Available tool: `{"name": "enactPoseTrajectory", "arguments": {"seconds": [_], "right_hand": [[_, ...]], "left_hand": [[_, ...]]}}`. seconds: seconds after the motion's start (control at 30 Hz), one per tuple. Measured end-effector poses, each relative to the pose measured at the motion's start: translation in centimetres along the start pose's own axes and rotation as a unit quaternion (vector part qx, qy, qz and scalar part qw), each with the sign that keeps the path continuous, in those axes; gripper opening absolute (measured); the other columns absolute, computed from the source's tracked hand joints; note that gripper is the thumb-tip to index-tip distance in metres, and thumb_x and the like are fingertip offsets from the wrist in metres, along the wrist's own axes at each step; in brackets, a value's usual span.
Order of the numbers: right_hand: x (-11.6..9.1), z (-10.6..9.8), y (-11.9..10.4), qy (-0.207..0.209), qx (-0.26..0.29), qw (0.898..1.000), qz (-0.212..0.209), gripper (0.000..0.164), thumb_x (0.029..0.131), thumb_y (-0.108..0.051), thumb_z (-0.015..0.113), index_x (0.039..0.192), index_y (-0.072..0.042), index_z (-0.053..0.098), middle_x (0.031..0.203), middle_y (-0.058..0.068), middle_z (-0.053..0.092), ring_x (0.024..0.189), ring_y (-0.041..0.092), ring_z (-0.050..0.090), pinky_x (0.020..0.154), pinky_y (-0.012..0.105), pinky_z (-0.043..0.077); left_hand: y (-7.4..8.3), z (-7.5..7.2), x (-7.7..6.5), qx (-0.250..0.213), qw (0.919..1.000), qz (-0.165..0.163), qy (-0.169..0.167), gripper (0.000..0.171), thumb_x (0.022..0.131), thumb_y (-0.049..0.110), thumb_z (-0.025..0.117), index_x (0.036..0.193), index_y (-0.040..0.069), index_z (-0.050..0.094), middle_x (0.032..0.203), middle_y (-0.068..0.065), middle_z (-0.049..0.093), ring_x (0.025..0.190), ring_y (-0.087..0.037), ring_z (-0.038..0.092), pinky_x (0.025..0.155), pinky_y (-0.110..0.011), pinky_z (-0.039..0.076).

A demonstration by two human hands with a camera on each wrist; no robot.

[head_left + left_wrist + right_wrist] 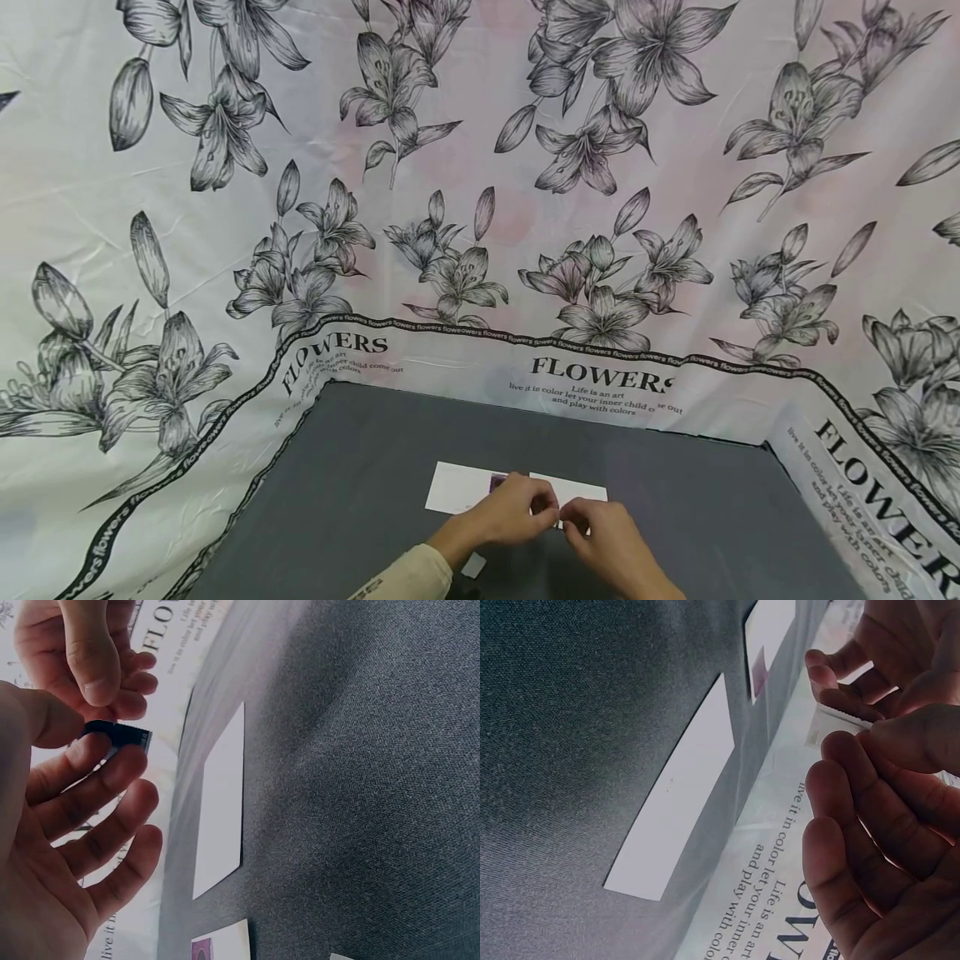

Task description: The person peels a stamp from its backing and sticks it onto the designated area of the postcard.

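Above the table, both hands meet fingertip to fingertip at a small sachet (124, 735) with a serrated edge. It looks dark blue in the left wrist view and whitish in the right wrist view. My left hand (513, 510) pinches it between thumb and forefinger, the other fingers loosely bent. My right hand (609, 537) pinches the same sachet with thumb and forefinger. Fingers hide most of the sachet in the head view. Just beyond the hands lie a white card with a purple patch (456, 487) and a plain-looking white card (581, 489).
A small white piece (474, 566) lies on the dark grey table (375, 467) beside the left sleeve (412, 575). Behind and around the table hangs a white cloth (450, 150) printed with flowers and lettering.
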State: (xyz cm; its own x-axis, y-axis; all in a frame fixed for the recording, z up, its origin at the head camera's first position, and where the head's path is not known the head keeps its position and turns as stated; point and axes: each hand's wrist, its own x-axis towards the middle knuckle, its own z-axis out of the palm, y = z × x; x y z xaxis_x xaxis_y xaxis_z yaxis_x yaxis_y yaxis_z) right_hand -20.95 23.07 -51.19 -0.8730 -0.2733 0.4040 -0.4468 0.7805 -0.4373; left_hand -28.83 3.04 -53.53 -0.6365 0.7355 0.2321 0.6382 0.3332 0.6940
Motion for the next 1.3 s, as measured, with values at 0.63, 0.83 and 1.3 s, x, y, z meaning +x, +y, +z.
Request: {"name": "enactPoseTrajectory", "arguments": {"seconds": [0.63,0.83,1.3], "right_hand": [[0.11,-0.01,-0.23,-0.035,0.012,0.995,0.092,0.018,0.095,-0.01,0.079,0.082,-0.022,0.074,0.072,-0.02,0.064,0.063,-0.005,0.047,0.06,0.022,0.044],[0.0,0.18,-0.12,-0.03,0.009,0.994,0.105,0.021,0.094,-0.008,0.08,0.081,-0.023,0.072,0.07,-0.019,0.062,0.062,-0.004,0.047,0.06,0.022,0.044],[-0.24,-0.06,0.37,-0.029,-0.003,0.991,0.129,0.021,0.094,-0.008,0.08,0.08,-0.022,0.072,0.068,-0.017,0.059,0.061,-0.003,0.047,0.06,0.022,0.044]], "left_hand": [[0.2,-0.18,-0.22,0.006,0.999,0.039,-0.021,0.013,0.107,0.012,0.066,0.106,0.012,0.08,0.093,0.003,0.081,0.079,0.011,0.059,0.075,-0.009,0.051],[0.07,-0.07,-0.24,0.013,0.9991,0.032,-0.023,0.013,0.107,0.013,0.067,0.106,0.012,0.08,0.089,0.01,0.077,0.077,0.011,0.058,0.073,-0.009,0.05],[-0.33,0.07,-0.25,0.02,0.9993,0.031,-0.009,0.012,0.106,0.013,0.068,0.102,0.013,0.079,0.085,0.012,0.073,0.074,0.01,0.055,0.069,-0.009,0.048]]}}
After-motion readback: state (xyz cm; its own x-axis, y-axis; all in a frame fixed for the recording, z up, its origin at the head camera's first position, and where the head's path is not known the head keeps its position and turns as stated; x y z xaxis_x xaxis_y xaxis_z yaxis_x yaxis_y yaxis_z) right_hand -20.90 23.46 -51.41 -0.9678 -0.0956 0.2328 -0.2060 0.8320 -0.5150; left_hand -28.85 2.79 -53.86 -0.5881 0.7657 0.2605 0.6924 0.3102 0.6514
